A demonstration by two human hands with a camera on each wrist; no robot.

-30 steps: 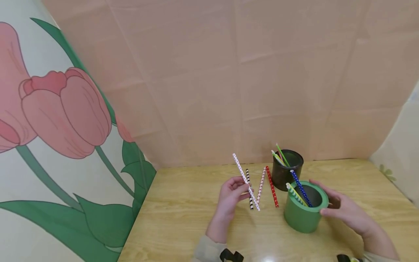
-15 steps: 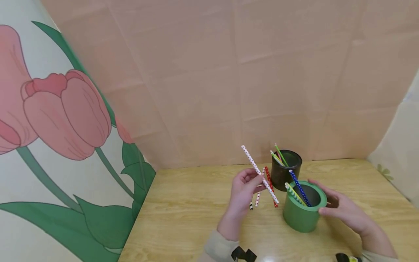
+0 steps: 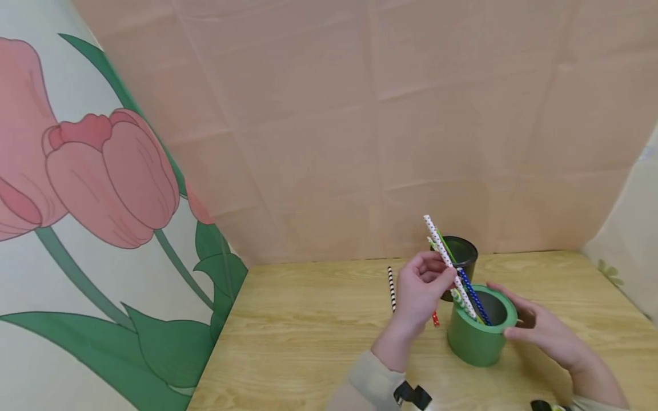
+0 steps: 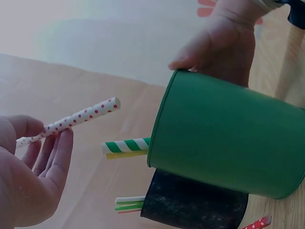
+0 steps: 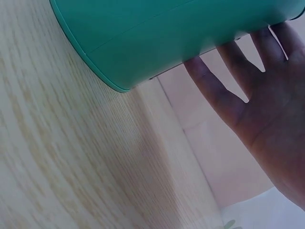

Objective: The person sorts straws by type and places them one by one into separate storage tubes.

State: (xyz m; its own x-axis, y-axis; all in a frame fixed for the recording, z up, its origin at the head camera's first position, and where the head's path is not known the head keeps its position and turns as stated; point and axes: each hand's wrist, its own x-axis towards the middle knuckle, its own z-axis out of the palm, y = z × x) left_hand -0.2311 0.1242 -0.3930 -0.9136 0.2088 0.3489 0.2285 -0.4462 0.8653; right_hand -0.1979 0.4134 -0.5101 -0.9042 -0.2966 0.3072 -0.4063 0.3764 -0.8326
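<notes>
My left hand (image 3: 418,288) pinches a white dotted paper straw (image 3: 441,254) between thumb and fingers, tilted over the green cup (image 3: 475,345). In the left wrist view the straw's end (image 4: 102,109) is apart from the cup's rim. Inside the green cup lean a blue dotted straw (image 3: 474,297) and a green-striped straw (image 4: 125,146) beside a yellow one. My right hand (image 3: 545,331) holds this cup from its right side, thumb near the front rim. The right wrist view shows its fingertips (image 5: 195,63) against the wall of the cup.
Behind the green cup stands a dark cup (image 3: 466,268) with several thin straws. A black-and-white striped straw (image 3: 391,285) and a red straw (image 3: 436,319) lie on the wooden table (image 3: 288,337), the red one partly hidden by my left hand. A pinkish sheet (image 3: 329,142) covers the back wall.
My left hand has carried the white dotted straw to the right, from over the loose straws to above the green cup. The right hand and the cup have stayed in place.
</notes>
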